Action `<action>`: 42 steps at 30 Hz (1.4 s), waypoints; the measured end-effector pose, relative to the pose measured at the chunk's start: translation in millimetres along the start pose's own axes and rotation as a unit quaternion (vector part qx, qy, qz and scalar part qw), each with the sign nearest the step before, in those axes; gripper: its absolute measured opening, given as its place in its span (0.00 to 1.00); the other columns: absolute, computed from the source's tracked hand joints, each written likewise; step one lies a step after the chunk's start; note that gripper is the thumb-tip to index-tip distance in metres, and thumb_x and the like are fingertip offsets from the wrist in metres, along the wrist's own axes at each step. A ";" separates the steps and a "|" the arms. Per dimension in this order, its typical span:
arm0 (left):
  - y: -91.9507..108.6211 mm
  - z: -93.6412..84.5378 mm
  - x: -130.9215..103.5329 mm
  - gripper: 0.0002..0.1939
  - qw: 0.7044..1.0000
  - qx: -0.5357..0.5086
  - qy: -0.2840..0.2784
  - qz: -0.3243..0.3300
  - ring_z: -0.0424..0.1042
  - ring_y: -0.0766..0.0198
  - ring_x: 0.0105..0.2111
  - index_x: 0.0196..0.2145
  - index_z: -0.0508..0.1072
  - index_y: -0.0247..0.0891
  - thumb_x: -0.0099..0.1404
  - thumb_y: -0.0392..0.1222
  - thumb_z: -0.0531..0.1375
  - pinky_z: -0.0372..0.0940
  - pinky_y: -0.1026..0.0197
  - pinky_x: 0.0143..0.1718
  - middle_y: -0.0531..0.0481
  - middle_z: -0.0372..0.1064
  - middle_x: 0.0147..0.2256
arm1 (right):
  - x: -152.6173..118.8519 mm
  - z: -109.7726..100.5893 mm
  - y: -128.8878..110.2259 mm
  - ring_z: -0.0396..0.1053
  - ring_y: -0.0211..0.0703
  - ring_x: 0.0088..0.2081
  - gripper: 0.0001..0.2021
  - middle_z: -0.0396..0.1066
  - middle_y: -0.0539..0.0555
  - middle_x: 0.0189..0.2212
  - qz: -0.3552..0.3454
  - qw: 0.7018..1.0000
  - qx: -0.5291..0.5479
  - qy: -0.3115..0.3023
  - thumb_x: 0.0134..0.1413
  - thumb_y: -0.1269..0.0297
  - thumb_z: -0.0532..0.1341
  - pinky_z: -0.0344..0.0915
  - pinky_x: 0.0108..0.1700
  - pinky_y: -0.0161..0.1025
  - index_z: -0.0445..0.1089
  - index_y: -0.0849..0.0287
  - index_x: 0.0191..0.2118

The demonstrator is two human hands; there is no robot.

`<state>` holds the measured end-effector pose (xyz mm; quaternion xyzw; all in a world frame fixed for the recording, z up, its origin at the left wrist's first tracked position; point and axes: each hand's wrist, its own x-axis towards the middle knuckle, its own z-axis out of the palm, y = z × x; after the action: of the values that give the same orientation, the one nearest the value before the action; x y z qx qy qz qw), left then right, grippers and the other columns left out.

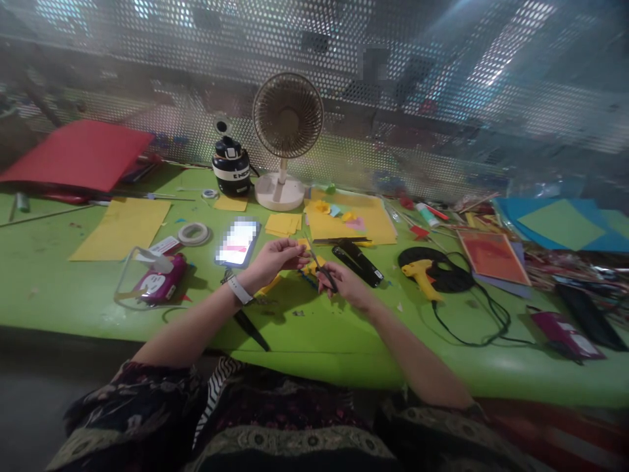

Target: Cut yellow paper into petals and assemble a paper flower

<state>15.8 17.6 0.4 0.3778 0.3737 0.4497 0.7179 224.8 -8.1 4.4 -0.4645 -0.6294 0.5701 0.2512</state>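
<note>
Grip: R hand (346, 284) round scissors (324, 270), long axis slanting fwd-L, tips away; L hand (276, 257) pinches yellow ppr (305, 244).

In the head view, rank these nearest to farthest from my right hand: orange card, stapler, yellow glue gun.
1. Stapler: just beyond your right hand, slightly to its right.
2. Yellow glue gun: farther right.
3. Orange card: rightmost of the three.
</note>
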 end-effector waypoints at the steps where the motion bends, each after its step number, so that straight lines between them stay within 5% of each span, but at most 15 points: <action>1: -0.2 0.0 0.0 0.10 1.000 -0.001 0.001 0.000 0.77 0.69 0.27 0.35 0.73 0.29 0.61 0.37 0.68 0.74 0.66 0.36 0.42 0.79 0.34 | 0.2 0.0 0.9 0.64 0.35 0.24 0.22 0.69 0.49 0.25 0.001 1.000 -0.003 0.003 0.49 0.41 0.66 0.63 0.25 0.35 0.64 0.57 0.33; 42: -3.8 -6.2 2.8 0.10 1.000 -0.004 -0.008 0.015 0.79 0.66 0.33 0.34 0.73 0.30 0.60 0.39 0.68 0.74 0.64 0.38 0.43 0.79 0.35 | -5.0 5.4 -5.0 0.63 0.37 0.24 0.25 0.68 0.49 0.25 0.003 0.997 -0.052 0.053 0.48 0.37 0.64 0.56 0.23 0.35 0.64 0.57 0.31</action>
<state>12.6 20.3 -6.1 0.3840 0.3599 0.4592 0.7156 221.0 -14.6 9.1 -0.5083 -0.6424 0.5122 0.2580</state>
